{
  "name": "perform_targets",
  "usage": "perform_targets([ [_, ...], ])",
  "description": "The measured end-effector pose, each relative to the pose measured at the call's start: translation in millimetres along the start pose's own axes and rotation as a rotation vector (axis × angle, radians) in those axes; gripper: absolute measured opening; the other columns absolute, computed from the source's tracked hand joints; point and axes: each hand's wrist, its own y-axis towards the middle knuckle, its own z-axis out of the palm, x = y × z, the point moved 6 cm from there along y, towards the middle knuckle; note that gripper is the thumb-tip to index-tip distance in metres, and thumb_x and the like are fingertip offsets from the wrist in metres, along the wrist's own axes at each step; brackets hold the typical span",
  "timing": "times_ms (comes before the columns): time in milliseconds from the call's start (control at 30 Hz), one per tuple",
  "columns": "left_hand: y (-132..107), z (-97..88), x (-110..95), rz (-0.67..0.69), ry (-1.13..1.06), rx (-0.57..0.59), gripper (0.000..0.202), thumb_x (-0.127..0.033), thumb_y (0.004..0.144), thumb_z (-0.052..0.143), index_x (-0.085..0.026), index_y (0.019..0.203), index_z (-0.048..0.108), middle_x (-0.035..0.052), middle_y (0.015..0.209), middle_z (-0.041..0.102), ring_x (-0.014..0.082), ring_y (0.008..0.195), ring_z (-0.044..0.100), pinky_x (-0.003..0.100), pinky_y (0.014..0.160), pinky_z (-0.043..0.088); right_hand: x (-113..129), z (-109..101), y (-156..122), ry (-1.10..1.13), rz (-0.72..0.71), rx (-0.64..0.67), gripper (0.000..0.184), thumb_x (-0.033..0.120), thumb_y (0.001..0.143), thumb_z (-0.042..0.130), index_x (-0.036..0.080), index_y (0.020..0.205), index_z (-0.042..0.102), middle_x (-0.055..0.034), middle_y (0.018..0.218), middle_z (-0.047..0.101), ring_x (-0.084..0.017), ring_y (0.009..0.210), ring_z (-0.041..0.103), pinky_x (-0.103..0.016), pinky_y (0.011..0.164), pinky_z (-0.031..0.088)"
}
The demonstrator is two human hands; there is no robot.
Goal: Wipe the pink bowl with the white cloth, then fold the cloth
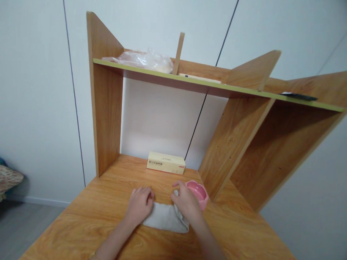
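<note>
A grey cloth (165,217) lies folded on the wooden desk (102,214). My left hand (139,204) rests on its left end with the fingers curled down onto it. My right hand (186,203) grips the cloth's right end, thumb and fingers pinched on a raised corner. A pink round dish (199,192) sits just right of my right hand, touching or nearly touching it.
A long beige box (166,162) lies at the back of the desk by the wall. A wooden hutch stands over the desk; its upper shelf (192,82) holds a clear plastic bag (141,60) and a dark flat object (298,96). A patterned cushion (1,179) sits far left.
</note>
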Motion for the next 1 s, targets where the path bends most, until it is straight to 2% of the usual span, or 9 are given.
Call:
perform_targets([
  [100, 7.7, -1.0, 25.5, -0.081, -0.068, -0.058, 0.018, -0.014, 0.073, 0.035, -0.019, 0.066, 0.051, 0.0026, 0.067, 0.059, 0.0199, 0.072, 0.054, 0.031, 0.07, 0.038, 31.0, 16.7, -2.2, -0.02, -0.06, 0.06, 0.028, 0.02, 0.073, 0.048, 0.022, 0.101, 0.052, -0.0044, 0.083, 0.066, -0.021, 0.08, 0.061, -0.025, 0.06, 0.034],
  [233, 12.8, 7.0, 42.3, -0.123, -0.181, -0.092, 0.018, -0.012, 0.07, 0.031, -0.019, 0.061, 0.045, 0.0005, 0.058, 0.054, 0.0166, 0.062, 0.055, 0.026, 0.062, 0.042, 57.9, 40.2, -5.6, 0.025, -0.099, 0.125, 0.027, 0.022, 0.074, 0.048, 0.021, 0.101, 0.052, -0.0066, 0.09, 0.066, -0.023, 0.086, 0.06, -0.027, 0.064, 0.037],
  [400, 12.7, 9.4, 47.1, -0.135, -0.224, -0.164, 0.014, -0.015, 0.067, 0.034, -0.021, 0.056, 0.039, 0.0001, 0.059, 0.049, 0.0171, 0.065, 0.053, 0.025, 0.062, 0.042, 67.5, 65.7, -8.3, 0.087, -0.089, 0.143, 0.024, 0.024, 0.078, 0.045, 0.019, 0.1, 0.052, -0.0086, 0.092, 0.066, -0.023, 0.088, 0.06, -0.028, 0.067, 0.038],
  [500, 11.7, 4.8, 45.0, -0.127, -0.216, -0.21, 0.013, -0.017, 0.069, 0.034, -0.021, 0.058, 0.038, 0.0004, 0.062, 0.047, 0.0176, 0.068, 0.051, 0.026, 0.063, 0.042, 66.3, 72.0, -8.1, 0.135, -0.109, 0.146, 0.024, 0.028, 0.082, 0.044, 0.018, 0.101, 0.052, -0.0076, 0.093, 0.066, -0.02, 0.088, 0.06, -0.026, 0.068, 0.038],
  [633, 10.3, -2.1, 33.9, -0.082, -0.174, -0.218, 0.014, -0.019, 0.073, 0.034, -0.021, 0.06, 0.04, 0.001, 0.065, 0.05, 0.0177, 0.07, 0.051, 0.026, 0.066, 0.04, 49.0, 57.3, -1.9, 0.18, -0.105, 0.112, 0.022, 0.022, 0.084, 0.039, 0.021, 0.101, 0.053, -0.0034, 0.09, 0.066, -0.016, 0.084, 0.06, -0.022, 0.066, 0.036],
  [833, 3.9, -4.6, 10.4, 0.003, -0.023, -0.107, 0.019, -0.014, 0.072, 0.037, -0.02, 0.058, 0.048, 0.0015, 0.066, 0.057, 0.02, 0.075, 0.051, 0.031, 0.072, 0.035, -6.4, 24.0, -0.6, 0.165, -0.037, 0.078, 0.014, 0.019, 0.079, 0.044, 0.021, 0.084, 0.057, 0.0002, 0.07, 0.063, -0.015, 0.066, 0.057, -0.021, 0.055, 0.031],
  [900, 1.5, -2.8, 5.6, 0.015, 0.038, -0.066, 0.02, -0.013, 0.072, 0.039, -0.02, 0.058, 0.05, 0.0016, 0.067, 0.059, 0.021, 0.078, 0.05, 0.032, 0.072, 0.033, -23.5, 25.6, -6.0, 0.166, -0.009, 0.101, 0.008, 0.02, 0.075, 0.049, 0.02, 0.079, 0.056, 0.0013, 0.067, 0.061, -0.014, 0.064, 0.056, -0.02, 0.054, 0.031],
  [1000, -0.6, 2.7, 2.4, 0.024, 0.116, -0.009, 0.02, -0.012, 0.072, 0.041, -0.02, 0.058, 0.052, 0.002, 0.068, 0.06, 0.0219, 0.077, 0.05, 0.033, 0.072, 0.031, -45.9, 42.0, -15.8, 0.184, 0.057, 0.157, 0.008, 0.025, 0.07, 0.057, 0.02, 0.076, 0.054, 0.0023, 0.066, 0.06, -0.014, 0.063, 0.055, -0.021, 0.054, 0.031],
])
